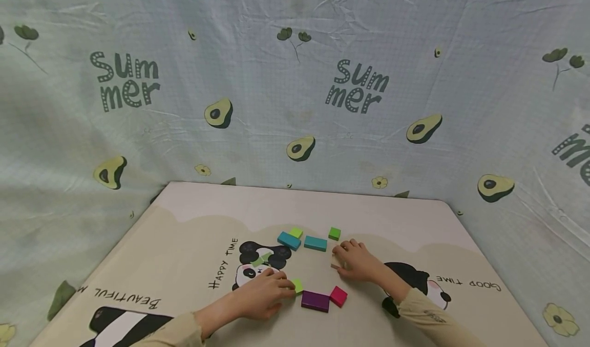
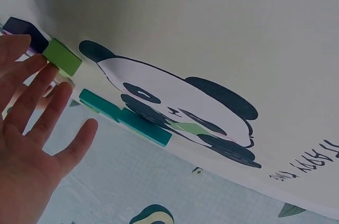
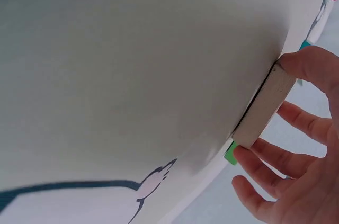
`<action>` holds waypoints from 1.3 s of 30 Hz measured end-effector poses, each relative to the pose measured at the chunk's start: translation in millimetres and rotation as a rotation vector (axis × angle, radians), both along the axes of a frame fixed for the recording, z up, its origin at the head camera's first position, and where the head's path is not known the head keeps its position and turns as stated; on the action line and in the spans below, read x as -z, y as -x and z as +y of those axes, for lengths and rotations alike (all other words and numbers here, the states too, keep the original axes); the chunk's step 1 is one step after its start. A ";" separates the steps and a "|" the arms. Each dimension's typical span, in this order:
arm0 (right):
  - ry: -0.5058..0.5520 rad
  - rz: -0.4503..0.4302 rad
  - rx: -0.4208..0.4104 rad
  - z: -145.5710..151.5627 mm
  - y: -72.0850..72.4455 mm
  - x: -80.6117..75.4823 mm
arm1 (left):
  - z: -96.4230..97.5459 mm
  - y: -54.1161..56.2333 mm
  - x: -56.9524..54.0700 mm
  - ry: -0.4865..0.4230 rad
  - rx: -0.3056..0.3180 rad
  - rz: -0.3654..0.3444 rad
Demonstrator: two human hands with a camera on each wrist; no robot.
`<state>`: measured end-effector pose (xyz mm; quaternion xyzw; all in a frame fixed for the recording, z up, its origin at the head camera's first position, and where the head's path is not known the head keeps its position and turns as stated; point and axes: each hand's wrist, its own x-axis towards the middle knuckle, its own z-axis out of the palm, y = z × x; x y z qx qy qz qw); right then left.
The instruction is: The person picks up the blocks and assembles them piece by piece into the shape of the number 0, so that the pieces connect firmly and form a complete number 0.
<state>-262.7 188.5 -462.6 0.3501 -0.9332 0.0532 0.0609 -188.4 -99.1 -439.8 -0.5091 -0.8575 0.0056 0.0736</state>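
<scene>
My right hand (image 1: 358, 261) grips a plain wooden block (image 3: 263, 106) at the right of the group, thumb at one end and fingers along the far side. In the head view most of that block is hidden by the hand. My left hand (image 1: 264, 295) lies low over the table, its fingers spread and fairly straight. Its fingertips are right at a light green block (image 2: 62, 56). Touching or close beside that green one is a purple block (image 1: 315, 302), and a red block (image 1: 338, 296) meets the purple one's right end at an angle.
Farther back lie two teal blocks, one tilted (image 1: 289, 240) and one nearly level (image 1: 315, 243). A yellow-green block (image 1: 296, 232) sits behind the first, and a green block (image 1: 334, 233) stands to the right. Panda drawings cover the table (image 1: 193, 244); a printed cloth (image 1: 258, 81) hangs around it.
</scene>
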 end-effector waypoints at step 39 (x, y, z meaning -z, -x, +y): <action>-0.029 -0.058 -0.110 19.1 -19.6 -7.0 | 0.2 -0.6 2.6 0.008 -0.006 0.021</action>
